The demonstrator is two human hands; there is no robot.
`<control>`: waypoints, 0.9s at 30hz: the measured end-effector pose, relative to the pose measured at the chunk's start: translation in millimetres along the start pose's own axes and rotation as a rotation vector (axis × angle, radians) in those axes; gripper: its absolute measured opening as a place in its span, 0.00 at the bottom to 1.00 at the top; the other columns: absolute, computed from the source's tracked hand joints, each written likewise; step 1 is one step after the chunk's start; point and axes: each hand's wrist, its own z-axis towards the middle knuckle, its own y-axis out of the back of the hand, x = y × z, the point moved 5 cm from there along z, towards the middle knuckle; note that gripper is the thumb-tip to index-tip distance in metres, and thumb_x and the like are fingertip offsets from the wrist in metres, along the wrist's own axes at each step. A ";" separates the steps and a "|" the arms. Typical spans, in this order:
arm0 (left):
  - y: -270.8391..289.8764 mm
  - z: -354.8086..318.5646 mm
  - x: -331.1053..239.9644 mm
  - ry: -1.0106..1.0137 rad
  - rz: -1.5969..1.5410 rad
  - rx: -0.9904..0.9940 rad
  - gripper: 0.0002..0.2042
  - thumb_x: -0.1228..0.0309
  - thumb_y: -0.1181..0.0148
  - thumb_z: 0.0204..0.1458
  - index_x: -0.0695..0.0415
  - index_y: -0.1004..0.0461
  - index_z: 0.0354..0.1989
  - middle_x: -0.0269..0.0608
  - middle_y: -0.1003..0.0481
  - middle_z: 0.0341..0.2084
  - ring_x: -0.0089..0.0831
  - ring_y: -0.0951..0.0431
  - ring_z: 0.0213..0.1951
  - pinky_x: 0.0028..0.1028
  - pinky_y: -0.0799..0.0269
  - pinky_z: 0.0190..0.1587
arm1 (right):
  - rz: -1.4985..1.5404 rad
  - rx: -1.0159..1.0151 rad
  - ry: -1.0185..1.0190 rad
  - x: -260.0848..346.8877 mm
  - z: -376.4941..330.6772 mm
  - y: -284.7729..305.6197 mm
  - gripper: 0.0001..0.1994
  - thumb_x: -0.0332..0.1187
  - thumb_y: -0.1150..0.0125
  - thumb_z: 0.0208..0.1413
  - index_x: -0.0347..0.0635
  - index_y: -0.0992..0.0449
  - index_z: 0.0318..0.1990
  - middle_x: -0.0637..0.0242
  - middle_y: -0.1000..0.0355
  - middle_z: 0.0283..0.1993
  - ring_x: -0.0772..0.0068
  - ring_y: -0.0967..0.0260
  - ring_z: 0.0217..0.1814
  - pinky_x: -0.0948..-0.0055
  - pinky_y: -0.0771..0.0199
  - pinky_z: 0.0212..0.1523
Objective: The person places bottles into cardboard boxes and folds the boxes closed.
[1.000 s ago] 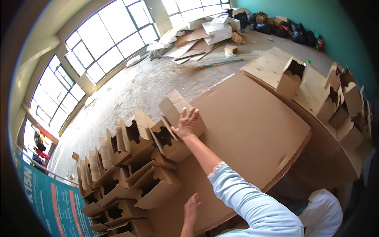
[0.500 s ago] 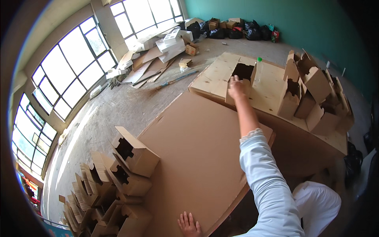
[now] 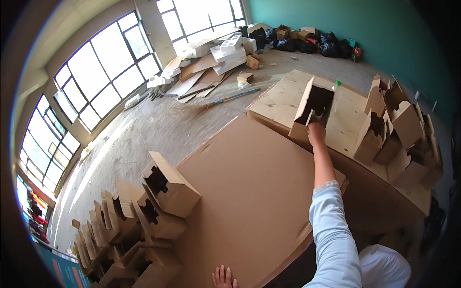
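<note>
Leftmost, a crowd of folded cardboard boxes (image 3: 129, 225) sits packed together at the near left edge of the counter (image 3: 249, 192), which is covered by a large brown cardboard sheet. One box (image 3: 170, 185) lies on top of that crowd, tilted, its open cut-out side facing left. Along the lower edge of the view, the left hand (image 3: 224, 278) rests flat on the sheet, fingers (image 3: 221, 274) spread narrowly and holding nothing. Further right, the right arm in a pale blue sleeve (image 3: 333, 230) stretches away from the person across the sheet. The right hand (image 3: 316, 133) grips the lower edge of an open box (image 3: 312, 108) that stands upright on a pale plywood board (image 3: 283, 98); its fingers are closed on the cardboard, though their tips are hidden behind the box wall. Rightmost, a second group of boxes (image 3: 394, 129) stands on the same board, well apart from the held one. Beyond the counter, flattened cardboard and white cartons (image 3: 225, 48) lie on the floor by the windows.
</note>
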 end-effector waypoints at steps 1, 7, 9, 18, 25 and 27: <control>2.1 -1.3 -1.0 0.005 0.006 -0.009 0.29 0.65 0.48 0.57 0.54 0.43 0.68 0.49 0.48 0.70 0.50 0.53 0.71 0.52 0.60 0.71 | 0.116 -0.035 0.098 9.0 -13.4 14.2 0.05 0.30 0.36 0.50 0.39 0.23 0.29 0.50 0.26 0.30 0.46 0.27 0.40 0.50 0.27 0.39; 1.1 -5.6 2.1 -0.009 0.026 -0.065 0.28 0.65 0.49 0.58 0.56 0.43 0.69 0.50 0.48 0.70 0.50 0.52 0.71 0.52 0.58 0.70 | 0.153 0.045 0.373 46.7 -111.0 89.0 0.08 0.30 0.46 0.56 0.36 0.22 0.34 0.49 0.25 0.36 0.48 0.28 0.45 0.46 0.41 0.63; -2.9 0.7 1.2 -0.019 0.025 -0.072 0.27 0.66 0.44 0.54 0.58 0.38 0.64 0.52 0.43 0.67 0.48 0.48 0.69 0.51 0.56 0.70 | 0.221 0.049 0.486 41.1 -162.0 109.0 0.09 0.30 0.47 0.56 0.35 0.22 0.35 0.50 0.25 0.38 0.49 0.29 0.49 0.41 0.57 0.72; 112.6 -38.1 18.4 0.059 -0.418 -0.477 0.27 0.78 0.44 0.50 0.60 0.36 0.63 0.55 0.38 0.64 0.53 0.37 0.64 0.41 0.39 0.65 | 0.472 0.746 1.255 163.0 -412.5 264.3 0.11 0.21 0.43 0.45 0.43 0.20 0.37 0.65 0.21 0.43 0.56 0.31 0.62 0.37 0.72 0.75; 282.1 -166.6 20.2 -0.114 0.072 -0.380 0.35 0.81 0.41 0.41 0.53 0.36 0.64 0.48 0.41 0.67 0.48 0.46 0.70 0.51 0.62 0.72 | 0.097 0.792 1.863 272.3 -563.2 332.0 0.12 0.29 0.48 0.53 0.46 0.21 0.42 0.62 0.25 0.46 0.59 0.33 0.61 0.42 0.63 0.75; 296.8 -203.1 40.7 -0.115 0.132 -0.319 0.35 0.79 0.38 0.39 0.53 0.34 0.63 0.46 0.39 0.66 0.44 0.45 0.70 0.52 0.63 0.72 | -0.051 0.782 1.944 301.4 -590.8 340.7 0.13 0.30 0.50 0.56 0.47 0.21 0.45 0.61 0.28 0.56 0.58 0.38 0.66 0.47 0.61 0.75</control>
